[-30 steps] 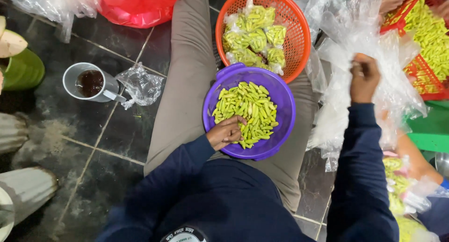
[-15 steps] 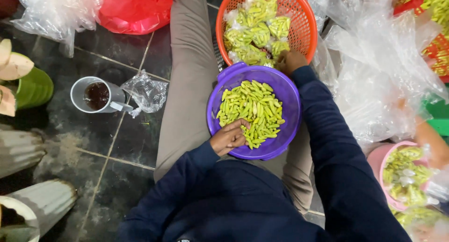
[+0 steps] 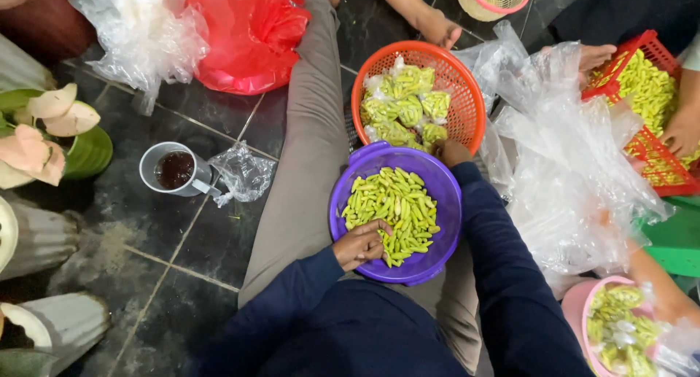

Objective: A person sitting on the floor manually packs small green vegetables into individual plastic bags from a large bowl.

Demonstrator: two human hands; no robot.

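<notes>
The person sat on the dark tiled floor (image 3: pixel 109 275) with a purple basket (image 3: pixel 445 202) resting on the lap, filled with small green chillies (image 3: pixel 390 209). The left hand (image 3: pixel 361 244) lay at the near rim of that basket, its fingers curled loosely into the chillies; whether they pinched any could not be told. The right hand (image 3: pixel 452 152) reached past the far rim of the purple basket to the edge of an orange basket (image 3: pixel 467 92), which held clear bags packed with chillies (image 3: pixel 405 107). Its grip was mostly hidden, so whether it held a bag could not be told. Just to the right lay a heap of clear plastic bags (image 3: pixel 569 173), and beyond it a red crate (image 3: pixel 660 169) of loose chillies, with another person's hand (image 3: pixel 682 133) on it. A metal mug (image 3: pixel 175 170) of dark drink stood on the floor to the left, well apart from the baskets, with a crumpled plastic wrap (image 3: pixel 244 174) beside it
</notes>
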